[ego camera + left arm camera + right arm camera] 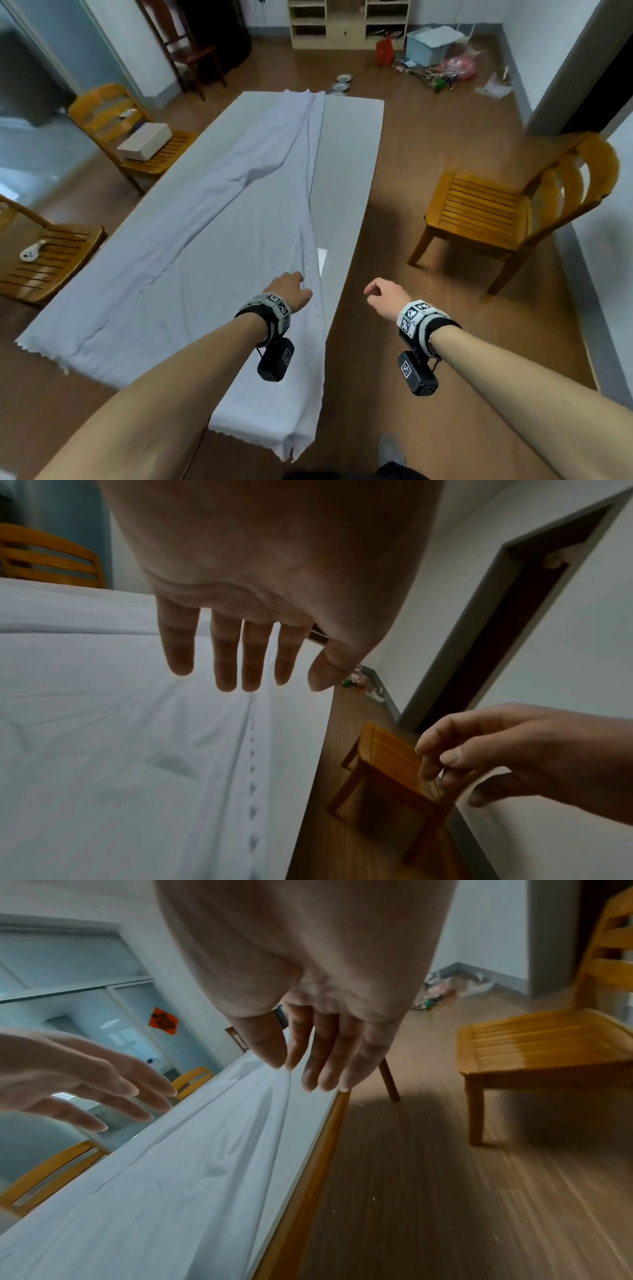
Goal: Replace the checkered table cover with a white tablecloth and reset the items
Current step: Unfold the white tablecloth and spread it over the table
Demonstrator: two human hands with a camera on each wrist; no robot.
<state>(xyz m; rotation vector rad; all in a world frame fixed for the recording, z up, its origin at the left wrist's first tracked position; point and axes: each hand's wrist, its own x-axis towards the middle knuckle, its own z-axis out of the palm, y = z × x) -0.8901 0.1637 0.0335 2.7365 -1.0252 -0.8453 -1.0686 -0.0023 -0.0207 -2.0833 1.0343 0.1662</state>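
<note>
The left hand (289,290), its grip loose with fingers straight, hovers over the near right part of the tablecloth (191,246). The right hand (385,296), grip slack and empty, hangs just right of it over the floor. Beyond both, the cloth lies rumpled along the bench (346,164), whose right strip is bare.

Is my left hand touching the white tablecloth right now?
Cannot tell. In the left wrist view the left hand is open over the white tablecloth near its edge, but no view plainly shows contact or a gap.
</note>
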